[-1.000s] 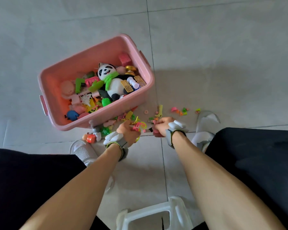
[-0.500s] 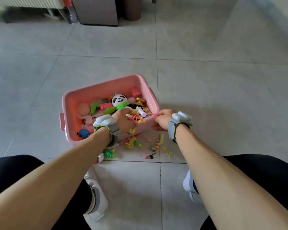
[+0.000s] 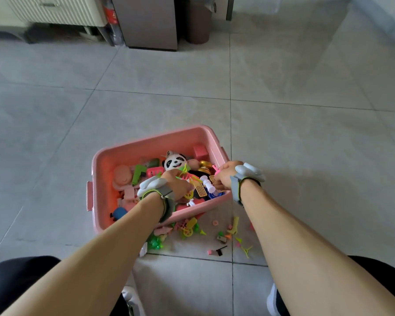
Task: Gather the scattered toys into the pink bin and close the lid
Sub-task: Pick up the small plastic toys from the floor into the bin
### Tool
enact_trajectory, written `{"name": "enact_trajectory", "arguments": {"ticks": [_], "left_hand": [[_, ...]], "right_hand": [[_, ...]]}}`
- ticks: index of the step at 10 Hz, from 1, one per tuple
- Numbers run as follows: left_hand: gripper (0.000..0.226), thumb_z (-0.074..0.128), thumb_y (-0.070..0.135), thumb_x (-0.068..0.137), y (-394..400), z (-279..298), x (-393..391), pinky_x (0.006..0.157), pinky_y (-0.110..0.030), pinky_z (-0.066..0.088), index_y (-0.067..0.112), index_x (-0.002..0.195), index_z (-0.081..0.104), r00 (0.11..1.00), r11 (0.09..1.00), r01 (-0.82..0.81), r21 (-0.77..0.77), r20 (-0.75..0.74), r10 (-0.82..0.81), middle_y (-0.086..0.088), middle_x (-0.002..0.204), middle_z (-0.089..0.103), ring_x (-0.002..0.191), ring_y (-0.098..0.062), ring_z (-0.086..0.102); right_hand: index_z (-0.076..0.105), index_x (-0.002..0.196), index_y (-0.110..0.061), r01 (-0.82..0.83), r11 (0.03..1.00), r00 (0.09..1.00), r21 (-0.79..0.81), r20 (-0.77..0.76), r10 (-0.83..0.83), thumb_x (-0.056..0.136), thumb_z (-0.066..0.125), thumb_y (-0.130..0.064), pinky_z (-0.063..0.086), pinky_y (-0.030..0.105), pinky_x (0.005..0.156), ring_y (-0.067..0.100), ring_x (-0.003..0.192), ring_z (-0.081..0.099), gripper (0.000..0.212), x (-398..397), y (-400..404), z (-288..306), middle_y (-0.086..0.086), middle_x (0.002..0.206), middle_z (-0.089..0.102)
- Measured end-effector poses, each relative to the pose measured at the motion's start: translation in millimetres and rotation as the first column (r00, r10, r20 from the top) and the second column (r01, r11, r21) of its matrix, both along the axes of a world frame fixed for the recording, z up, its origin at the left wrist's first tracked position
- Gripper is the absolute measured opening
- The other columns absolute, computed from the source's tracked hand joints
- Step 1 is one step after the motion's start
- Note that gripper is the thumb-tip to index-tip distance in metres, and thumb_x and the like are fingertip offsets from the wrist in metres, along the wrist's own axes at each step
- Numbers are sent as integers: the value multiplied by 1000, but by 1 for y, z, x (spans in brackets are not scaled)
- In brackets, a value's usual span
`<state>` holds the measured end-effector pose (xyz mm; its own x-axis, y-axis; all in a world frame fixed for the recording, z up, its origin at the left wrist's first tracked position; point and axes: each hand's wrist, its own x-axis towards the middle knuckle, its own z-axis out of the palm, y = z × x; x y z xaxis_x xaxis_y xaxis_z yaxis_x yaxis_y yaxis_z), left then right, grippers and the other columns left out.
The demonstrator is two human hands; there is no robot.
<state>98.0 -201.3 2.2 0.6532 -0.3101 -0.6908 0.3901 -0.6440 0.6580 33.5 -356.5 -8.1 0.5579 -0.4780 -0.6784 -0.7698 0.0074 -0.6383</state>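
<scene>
Head view looks down on a pink bin (image 3: 146, 144) sitting lidless on the grey tiled floor (image 3: 306, 144), a little left of centre, with no lid in sight. Both of the person's bare arms reach forward over its near right part. The left hand (image 3: 177, 187) hovers above the bin's contents, its fingers curled round a bunch of small bright plastic toys (image 3: 188, 175), yellow-green and pink pieces sticking out of the grip. The right hand (image 3: 225, 174) is above the bin's right rim, fingers curled and pinching a small pink toy piece (image 3: 215, 168) at its fingertips. Each wrist carries a grey strap with a white device on it.

Inside the bin lies a panda plush (image 3: 175, 161) towards the far side, with a green toy (image 3: 139, 174) and a round pink toy (image 3: 123, 176) to its left, a pink block (image 3: 200, 152) in the far right corner and a blue toy (image 3: 119, 212) near the front left wall.

On the floor just in front of the bin, between it and the person's knees, a scatter of small toys (image 3: 214, 233) waits: green, yellow, pink and orange bits, some touching the bin's near wall, others spread to the right. At the far end of the room stand a grey cabinet (image 3: 149, 21) and a brown waste bin (image 3: 198, 21) beside it.
</scene>
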Motion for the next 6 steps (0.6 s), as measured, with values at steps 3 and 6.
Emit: {"name": "enact_trajectory", "arguments": {"ticks": [3,6], "left_hand": [[44,70,0,82,-2,-16,11,84,-53,57,9,122,55,992,991,-120,-65,-58,117,-16,89,64,80,-31,63],[48,82,18,55,27,-32,-13,78,-55,58,2,97,66,978,976,-209,-58,-10,209,-18,84,68,79,-37,70]], "right_hand": [[44,136,3,47,996,998,-77,35,-44,92,52,-1,37,6,32,10,52,55,45,3,-5,-5,14,116,54],[58,123,2,31,998,999,-62,42,-28,87,60,-1,54,42,91,26,92,57,37,-27,20,-9,11,103,57]]}}
